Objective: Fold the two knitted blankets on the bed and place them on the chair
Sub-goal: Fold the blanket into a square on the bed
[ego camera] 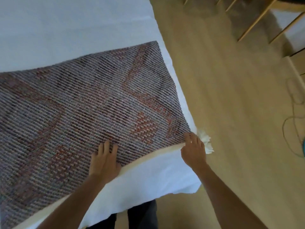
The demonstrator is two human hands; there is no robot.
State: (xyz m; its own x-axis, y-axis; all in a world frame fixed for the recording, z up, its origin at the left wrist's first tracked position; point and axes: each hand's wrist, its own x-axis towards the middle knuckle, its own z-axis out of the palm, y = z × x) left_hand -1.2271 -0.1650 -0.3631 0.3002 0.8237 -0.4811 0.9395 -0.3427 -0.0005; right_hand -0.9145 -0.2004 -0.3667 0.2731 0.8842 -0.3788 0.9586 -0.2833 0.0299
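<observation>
Nearest the camera are the two forearms, reaching up from the bottom edge. The left hand [105, 160] lies flat on the knitted blanket [85, 103], fingers straight and spread, pressing near its near edge. The right hand [194, 150] is at the blanket's near right corner, fingers curled over the edge and seemingly pinching it, just beside a white tassel [206, 142] that hangs off the corner.

The blanket, purplish-grey with reddish bands and a cream underside showing along the near edge, lies spread on the bed [66, 27], over the white sheet, close to the bed's right edge. It lies in a flat rectangle; whether it is already doubled over I cannot tell.

By my reading the task is early: this blanket is being squared up or folded, and nothing has gone to the chair [257, 19], whose wooden legs show at the top right, well apart across the floor [231, 96].

Count: one blanket in view, the second not seen; two hands; one tassel; one chair, partly visible.
</observation>
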